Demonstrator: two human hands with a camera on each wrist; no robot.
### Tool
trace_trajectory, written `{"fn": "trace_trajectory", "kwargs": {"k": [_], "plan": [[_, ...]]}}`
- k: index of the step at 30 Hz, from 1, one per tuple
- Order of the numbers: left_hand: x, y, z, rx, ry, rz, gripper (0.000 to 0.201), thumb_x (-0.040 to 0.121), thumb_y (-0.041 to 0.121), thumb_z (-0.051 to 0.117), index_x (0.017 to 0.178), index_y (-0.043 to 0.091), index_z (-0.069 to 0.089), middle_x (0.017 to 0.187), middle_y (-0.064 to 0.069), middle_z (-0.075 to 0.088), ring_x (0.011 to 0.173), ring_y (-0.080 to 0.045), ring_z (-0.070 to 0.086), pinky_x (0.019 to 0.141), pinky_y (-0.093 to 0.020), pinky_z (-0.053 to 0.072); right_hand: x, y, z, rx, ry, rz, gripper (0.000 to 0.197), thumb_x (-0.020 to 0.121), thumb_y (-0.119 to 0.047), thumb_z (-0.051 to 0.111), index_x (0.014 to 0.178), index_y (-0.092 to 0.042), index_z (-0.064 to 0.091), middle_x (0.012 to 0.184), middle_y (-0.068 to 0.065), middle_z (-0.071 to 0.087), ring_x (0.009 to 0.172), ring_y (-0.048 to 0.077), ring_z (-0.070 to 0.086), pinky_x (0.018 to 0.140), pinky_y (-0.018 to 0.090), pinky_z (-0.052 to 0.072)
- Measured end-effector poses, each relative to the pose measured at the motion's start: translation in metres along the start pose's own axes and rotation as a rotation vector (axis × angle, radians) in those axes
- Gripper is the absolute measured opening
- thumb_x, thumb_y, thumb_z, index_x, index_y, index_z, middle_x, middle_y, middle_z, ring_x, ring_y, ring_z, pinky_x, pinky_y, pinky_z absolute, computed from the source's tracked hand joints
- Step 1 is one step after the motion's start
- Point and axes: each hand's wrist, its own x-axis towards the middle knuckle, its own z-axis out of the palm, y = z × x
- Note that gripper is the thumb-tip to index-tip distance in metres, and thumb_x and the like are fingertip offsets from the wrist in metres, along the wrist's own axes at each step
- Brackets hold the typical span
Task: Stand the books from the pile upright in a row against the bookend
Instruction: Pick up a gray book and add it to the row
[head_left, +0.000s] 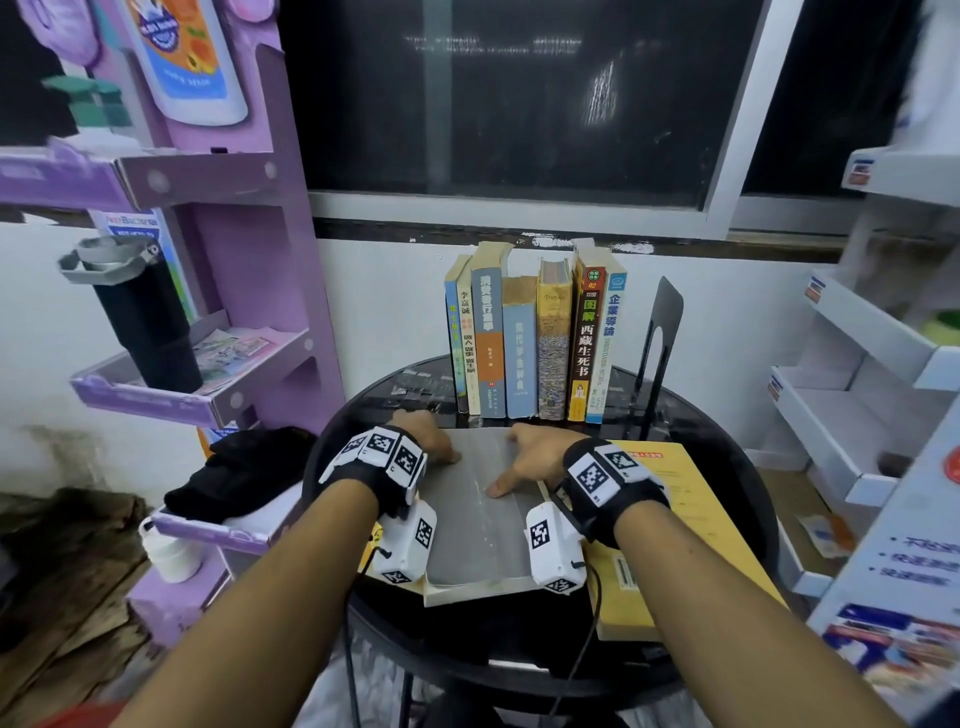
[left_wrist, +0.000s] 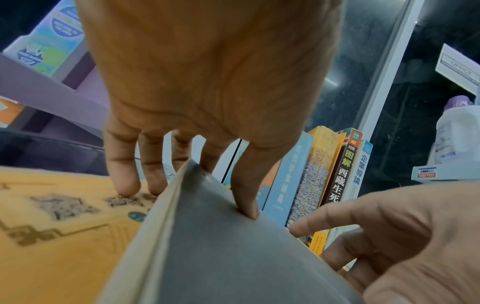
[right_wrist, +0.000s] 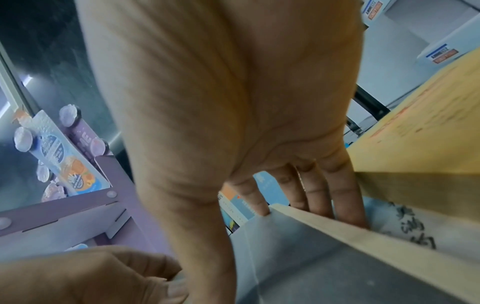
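A grey book (head_left: 478, 519) lies flat on top of the pile, at the front of the round black table (head_left: 727, 431). My left hand (head_left: 431, 441) grips its left edge, thumb on the cover (left_wrist: 233, 257) and fingers (left_wrist: 124, 181) down over the side. My right hand (head_left: 524, 457) holds the right edge the same way, fingers (right_wrist: 342, 201) beside the page block. Under it lie a yellow book (head_left: 675, 519) and a white cover with black writing (right_wrist: 405, 226). Several books (head_left: 535, 343) stand upright at the back. The black bookend (head_left: 662, 322) stands to their right, across a gap.
A purple cardboard shelf (head_left: 223, 291) with a black tumbler (head_left: 150, 332) stands close on the left, and a black cloth (head_left: 239, 473) lies beside the table. White shelves (head_left: 857, 389) stand on the right. The wall and a dark window are right behind the row.
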Motion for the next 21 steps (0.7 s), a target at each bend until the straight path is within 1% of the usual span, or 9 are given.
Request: {"fn": "trace_trajectory", "kwargs": {"k": [4, 5, 8, 11, 13, 15, 17, 19, 21], "plan": [[0.001, -0.003, -0.001, -0.055, 0.007, 0.006, 0.066, 0.079, 0.043, 0.073, 0.129, 0.005, 0.053, 0.130, -0.012, 0.056, 0.118, -0.027, 0.053, 0.098, -0.036, 0.046, 0.004, 0.001, 0.002, 0.052, 0.024, 0.008, 0.071, 0.071, -0.036, 0.083, 0.131, -0.017, 0.048, 0.127, 0.004, 0.057, 0.104, 0.019, 0.054, 0.081, 0.032, 0.046], [0.001, -0.004, -0.001, -0.085, 0.008, 0.012, 0.064, 0.078, 0.040, 0.074, 0.127, 0.005, 0.054, 0.127, -0.011, 0.057, 0.116, -0.027, 0.054, 0.097, -0.035, 0.046, 0.006, 0.001, 0.003, 0.061, 0.035, 0.015, 0.075, 0.069, -0.038, 0.084, 0.131, -0.018, 0.046, 0.127, 0.004, 0.056, 0.104, 0.020, 0.053, 0.082, 0.034, 0.047], [-0.002, -0.005, -0.005, -0.178, 0.010, 0.025, 0.060, 0.076, 0.034, 0.078, 0.124, 0.007, 0.055, 0.124, -0.010, 0.059, 0.115, -0.026, 0.055, 0.099, -0.035, 0.045, 0.010, 0.002, 0.002, 0.059, 0.060, 0.029, 0.083, 0.066, -0.041, 0.085, 0.132, -0.018, 0.041, 0.126, 0.006, 0.055, 0.110, 0.024, 0.054, 0.093, 0.043, 0.049], [-0.004, -0.005, -0.011, -0.251, -0.004, 0.045, 0.054, 0.074, 0.031, 0.080, 0.118, 0.009, 0.056, 0.119, -0.008, 0.060, 0.111, -0.025, 0.056, 0.097, -0.036, 0.046, 0.010, 0.002, -0.002, 0.075, 0.076, 0.028, 0.093, 0.061, -0.041, 0.088, 0.133, -0.018, 0.034, 0.127, 0.009, 0.053, 0.113, 0.029, 0.054, 0.094, 0.049, 0.049], [-0.005, -0.005, -0.015, -0.322, -0.007, 0.069, 0.047, 0.074, 0.026, 0.080, 0.112, 0.011, 0.056, 0.112, -0.006, 0.060, 0.106, -0.023, 0.057, 0.093, -0.035, 0.048, 0.010, 0.003, -0.005, 0.108, 0.084, 0.022, 0.102, 0.059, -0.039, 0.090, 0.137, -0.018, 0.028, 0.129, 0.010, 0.051, 0.116, 0.030, 0.052, 0.095, 0.051, 0.049], [-0.005, -0.005, -0.017, -0.413, -0.002, 0.089, 0.042, 0.074, 0.021, 0.081, 0.107, 0.014, 0.056, 0.106, -0.005, 0.060, 0.101, -0.023, 0.058, 0.087, -0.035, 0.050, 0.008, 0.003, -0.009, 0.144, 0.082, 0.016, 0.114, 0.058, -0.038, 0.091, 0.145, -0.020, 0.019, 0.134, 0.009, 0.049, 0.119, 0.030, 0.051, 0.098, 0.050, 0.047], [-0.005, -0.003, -0.019, -0.492, 0.012, 0.089, 0.043, 0.071, 0.017, 0.083, 0.105, 0.015, 0.057, 0.105, -0.004, 0.060, 0.101, -0.024, 0.058, 0.089, -0.039, 0.052, 0.006, 0.005, -0.013, 0.166, 0.099, -0.007, 0.123, 0.058, -0.036, 0.091, 0.149, -0.023, 0.010, 0.138, 0.009, 0.047, 0.121, 0.030, 0.050, 0.101, 0.047, 0.045], [-0.005, -0.001, -0.024, -0.580, 0.064, 0.075, 0.044, 0.064, 0.016, 0.087, 0.099, 0.017, 0.060, 0.107, -0.005, 0.062, 0.102, -0.025, 0.060, 0.090, -0.043, 0.054, 0.005, 0.006, -0.018, 0.208, 0.140, -0.042, 0.123, 0.060, -0.031, 0.091, 0.150, -0.021, 0.008, 0.137, 0.009, 0.049, 0.121, 0.028, 0.050, 0.102, 0.042, 0.043], [-0.007, 0.002, -0.031, -0.676, 0.143, 0.058, 0.047, 0.055, 0.016, 0.092, 0.088, 0.022, 0.059, 0.111, -0.008, 0.063, 0.101, -0.027, 0.062, 0.087, -0.045, 0.056, 0.004, 0.005, -0.023, 0.253, 0.198, -0.081, 0.124, 0.061, -0.027, 0.091, 0.151, -0.021, 0.006, 0.138, 0.008, 0.048, 0.123, 0.028, 0.049, 0.103, 0.037, 0.042]]}}
